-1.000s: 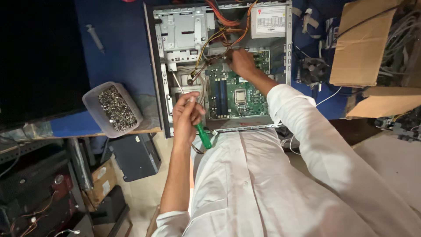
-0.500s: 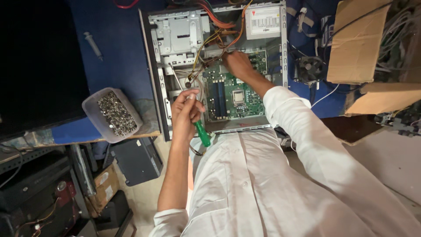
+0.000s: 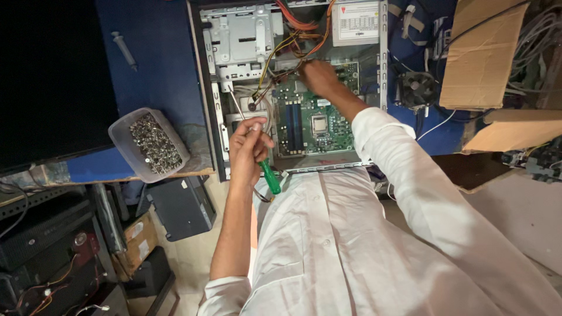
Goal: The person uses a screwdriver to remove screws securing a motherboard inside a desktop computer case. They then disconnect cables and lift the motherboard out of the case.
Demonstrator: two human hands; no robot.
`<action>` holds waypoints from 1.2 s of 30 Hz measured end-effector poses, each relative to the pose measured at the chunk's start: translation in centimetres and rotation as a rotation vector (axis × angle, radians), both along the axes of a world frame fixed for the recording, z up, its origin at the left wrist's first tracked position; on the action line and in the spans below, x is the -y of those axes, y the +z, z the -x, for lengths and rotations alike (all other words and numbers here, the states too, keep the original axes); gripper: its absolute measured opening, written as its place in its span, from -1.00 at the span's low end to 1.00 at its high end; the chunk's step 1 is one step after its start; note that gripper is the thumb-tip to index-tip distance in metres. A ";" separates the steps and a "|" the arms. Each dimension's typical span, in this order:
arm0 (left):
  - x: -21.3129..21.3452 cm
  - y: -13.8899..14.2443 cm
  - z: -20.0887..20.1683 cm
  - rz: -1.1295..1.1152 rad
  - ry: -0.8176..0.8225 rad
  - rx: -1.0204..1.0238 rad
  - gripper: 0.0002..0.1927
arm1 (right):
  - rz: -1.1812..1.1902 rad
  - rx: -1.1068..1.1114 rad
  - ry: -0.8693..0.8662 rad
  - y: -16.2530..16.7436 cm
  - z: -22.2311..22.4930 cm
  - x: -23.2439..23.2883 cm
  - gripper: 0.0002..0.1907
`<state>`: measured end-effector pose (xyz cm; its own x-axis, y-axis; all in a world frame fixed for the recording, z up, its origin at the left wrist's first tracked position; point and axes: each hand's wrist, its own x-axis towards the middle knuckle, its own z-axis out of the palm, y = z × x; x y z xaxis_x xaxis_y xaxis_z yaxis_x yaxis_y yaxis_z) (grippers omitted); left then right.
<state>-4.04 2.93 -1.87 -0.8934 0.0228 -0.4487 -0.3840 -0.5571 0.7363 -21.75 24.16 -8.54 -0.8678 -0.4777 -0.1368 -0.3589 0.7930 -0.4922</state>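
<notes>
As viewed left to right: clear plastic tub of metal screws [image 3: 153, 143]; left hand [image 3: 249, 146] gripping green-handled screwdriver [image 3: 263, 167]; open grey computer case [image 3: 293, 88]; right hand [image 3: 319, 76], grasp indiscernible, among wires. Risk: screwdriver tip slipping, scratching green motherboard [image 3: 307, 123].

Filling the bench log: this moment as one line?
left hand: holds green-handled screwdriver | right hand: among wires in open grey metal computer case
</notes>
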 end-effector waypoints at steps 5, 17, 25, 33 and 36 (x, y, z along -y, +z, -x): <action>-0.1 0.3 0.1 0.010 -0.007 -0.009 -0.79 | 0.071 0.050 -0.028 0.2 -0.5 -0.9 -0.83; -0.8 -0.6 1.3 -0.041 -0.031 0.049 -0.79 | 1.497 0.333 -0.742 7.4 -8.9 -17.2 -0.81; -2.6 0.6 2.1 -0.022 -0.146 -0.001 -0.79 | 0.062 -0.058 -0.534 -1.2 -12.8 -20.3 -0.91; -0.8 1.3 1.5 0.026 -0.052 -0.016 -0.78 | -0.040 0.018 -0.545 -3.1 -11.4 -17.0 -0.70; -0.1 1.2 1.1 0.049 -0.008 -0.012 -0.78 | -0.083 -0.014 -0.522 -2.2 -11.5 -17.1 -0.84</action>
